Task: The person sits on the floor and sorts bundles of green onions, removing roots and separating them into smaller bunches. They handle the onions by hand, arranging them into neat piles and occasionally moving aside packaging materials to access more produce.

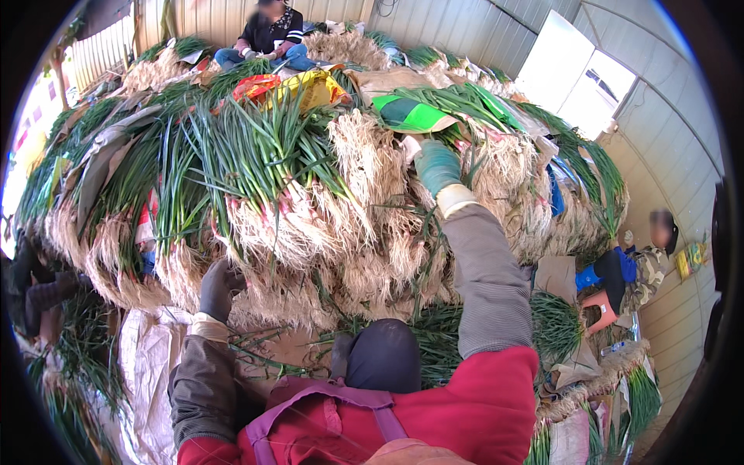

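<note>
A big heap of green onions (250,151) with long green leaves and pale, matted roots (290,226) rises before me. My left hand (220,290), in a dark glove, is at the heap's lower front edge against the hanging roots; whether its fingers grip any is hidden. Reaching far over the heap, my right hand (437,165), in a green glove, is beside a whitish scrap and just below a bright green sheet (415,114). Its fingertips are partly hidden, so a grip cannot be told. A yellow and red plastic bag (308,90) lies on top.
One person (270,35) sits behind the heap, another (639,273) sits at the right near a salmon-coloured plastic stool (600,311). Part of a third (43,296) shows at the far left. A white woven sack (152,378) lies left of me; more onions (555,325) lie at right.
</note>
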Demonstrator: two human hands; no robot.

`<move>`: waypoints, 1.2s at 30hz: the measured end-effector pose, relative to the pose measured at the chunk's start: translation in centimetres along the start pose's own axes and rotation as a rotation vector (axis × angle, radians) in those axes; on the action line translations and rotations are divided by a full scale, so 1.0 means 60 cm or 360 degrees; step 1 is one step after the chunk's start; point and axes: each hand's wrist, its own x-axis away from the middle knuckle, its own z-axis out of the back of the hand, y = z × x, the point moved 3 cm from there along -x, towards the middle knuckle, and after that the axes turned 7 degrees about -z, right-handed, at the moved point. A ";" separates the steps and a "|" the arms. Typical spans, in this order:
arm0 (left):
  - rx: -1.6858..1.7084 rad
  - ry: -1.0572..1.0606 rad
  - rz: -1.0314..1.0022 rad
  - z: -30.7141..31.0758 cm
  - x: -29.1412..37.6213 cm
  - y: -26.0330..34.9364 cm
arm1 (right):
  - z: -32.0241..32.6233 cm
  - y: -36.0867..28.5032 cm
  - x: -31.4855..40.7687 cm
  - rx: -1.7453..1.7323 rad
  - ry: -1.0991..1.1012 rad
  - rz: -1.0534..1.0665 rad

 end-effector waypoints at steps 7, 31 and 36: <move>-0.0082 -0.0059 -0.0118 -0.001 0.010 0.013 | 0.023 0.008 0.147 -0.0538 -0.0195 0.0003; -0.2587 -0.1001 -0.1835 -0.490 0.098 0.016 | 0.006 0.020 0.245 0.0134 -0.0778 0.0193; -0.2820 -0.0886 -0.1909 -0.509 0.068 -0.016 | 0.122 0.036 0.354 0.0247 -0.0859 0.0538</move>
